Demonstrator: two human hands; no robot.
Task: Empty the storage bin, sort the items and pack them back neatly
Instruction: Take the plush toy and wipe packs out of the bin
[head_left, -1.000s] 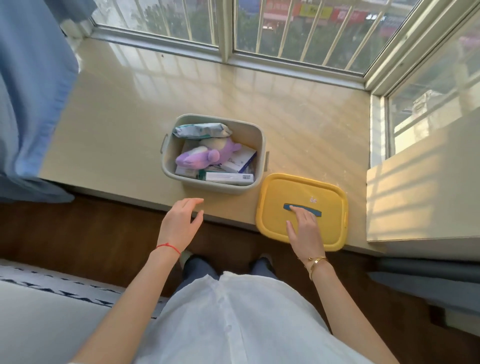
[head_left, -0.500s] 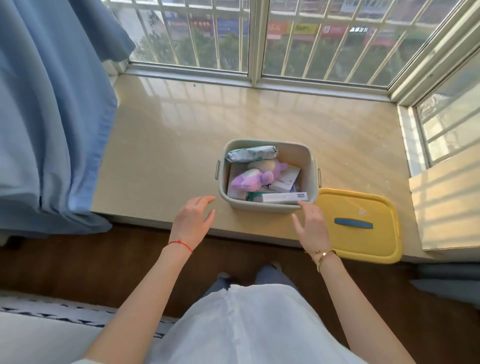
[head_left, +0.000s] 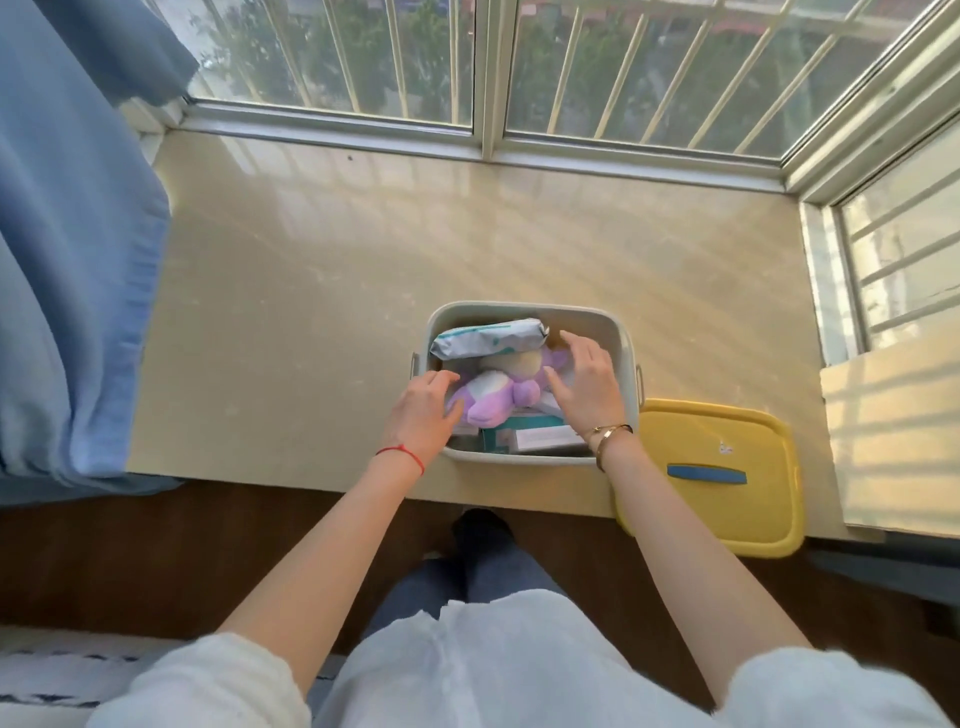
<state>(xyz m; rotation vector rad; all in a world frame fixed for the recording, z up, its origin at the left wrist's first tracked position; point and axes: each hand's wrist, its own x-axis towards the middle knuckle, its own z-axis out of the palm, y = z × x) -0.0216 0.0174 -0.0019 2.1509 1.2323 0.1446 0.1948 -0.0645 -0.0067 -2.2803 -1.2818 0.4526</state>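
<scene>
No text, brand or number is legible. The boxes (head_left: 530, 439) in the bin (head_left: 621, 332) carry print too blurred to make out, as does the packet (head_left: 488, 338) at the far side. The yellow lid (head_left: 727, 436) bears one small white mark, too small to identify.

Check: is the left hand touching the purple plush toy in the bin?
Touching. The head view shows the left hand with its fingers on the purple plush toy's left side.
</scene>
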